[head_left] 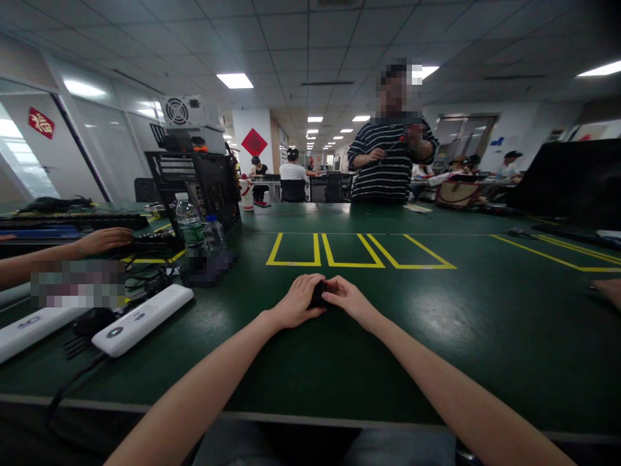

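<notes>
Both my hands meet over the middle of the green table [334, 362], around a small black object [318, 295]. My left hand [301, 299] wraps its left side, with the thumb along the bottom. From the right, my right hand [347, 298] pinches the same object between thumb and fingers. Most of it is hidden by my fingers, so I cannot make out its kind. Just beyond my hands lie yellow tape outlines [356, 265] on the tabletop.
To the left are white power strips [145, 320] with cables, water bottles [191, 223] and an open computer case [194, 181]. Another person's hand [107, 241] reaches in there. Across the table stands a person in a striped shirt [388, 162]. A dark monitor [572, 181] is at right.
</notes>
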Demonstrator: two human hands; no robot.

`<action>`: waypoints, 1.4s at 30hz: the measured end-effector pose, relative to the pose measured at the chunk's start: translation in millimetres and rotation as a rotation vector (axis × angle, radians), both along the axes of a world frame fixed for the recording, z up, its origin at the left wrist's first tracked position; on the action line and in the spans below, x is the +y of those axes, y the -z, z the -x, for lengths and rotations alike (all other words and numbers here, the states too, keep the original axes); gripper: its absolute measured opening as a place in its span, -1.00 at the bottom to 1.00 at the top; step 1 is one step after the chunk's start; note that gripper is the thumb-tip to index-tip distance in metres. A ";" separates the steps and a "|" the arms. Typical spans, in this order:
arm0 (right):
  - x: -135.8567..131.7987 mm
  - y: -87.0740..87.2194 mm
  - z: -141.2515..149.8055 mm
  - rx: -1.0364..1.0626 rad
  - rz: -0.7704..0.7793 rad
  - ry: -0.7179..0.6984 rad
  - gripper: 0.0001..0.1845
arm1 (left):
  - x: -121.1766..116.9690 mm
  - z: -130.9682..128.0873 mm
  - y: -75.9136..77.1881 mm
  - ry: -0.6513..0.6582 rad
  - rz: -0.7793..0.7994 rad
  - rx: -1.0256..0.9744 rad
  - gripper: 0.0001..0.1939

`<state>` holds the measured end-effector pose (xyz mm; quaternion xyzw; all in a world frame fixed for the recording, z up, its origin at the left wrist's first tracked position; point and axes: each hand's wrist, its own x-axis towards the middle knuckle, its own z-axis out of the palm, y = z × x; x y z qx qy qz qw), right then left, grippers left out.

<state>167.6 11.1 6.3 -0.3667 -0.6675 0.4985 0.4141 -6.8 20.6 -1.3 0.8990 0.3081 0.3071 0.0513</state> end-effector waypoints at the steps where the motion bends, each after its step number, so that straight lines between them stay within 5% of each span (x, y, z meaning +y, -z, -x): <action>1: -0.6 -0.6 -0.3 -0.003 0.001 -0.003 -0.71 | 0.3 0.1 0.1 0.002 -0.001 -0.001 -0.35; 18: 9.7 6.5 1.2 -0.036 0.049 0.005 -0.65 | 0.5 0.0 -1.1 0.013 0.002 -0.013 -0.35; 27: 10.2 5.7 -4.2 -0.064 -0.076 -0.095 -0.67 | 3.0 0.3 1.6 0.014 -0.022 -0.017 -0.36; 42: 3.6 -1.0 0.2 -0.164 -0.045 -0.010 -0.70 | 1.3 0.0 -1.2 0.013 -0.008 -0.015 -0.37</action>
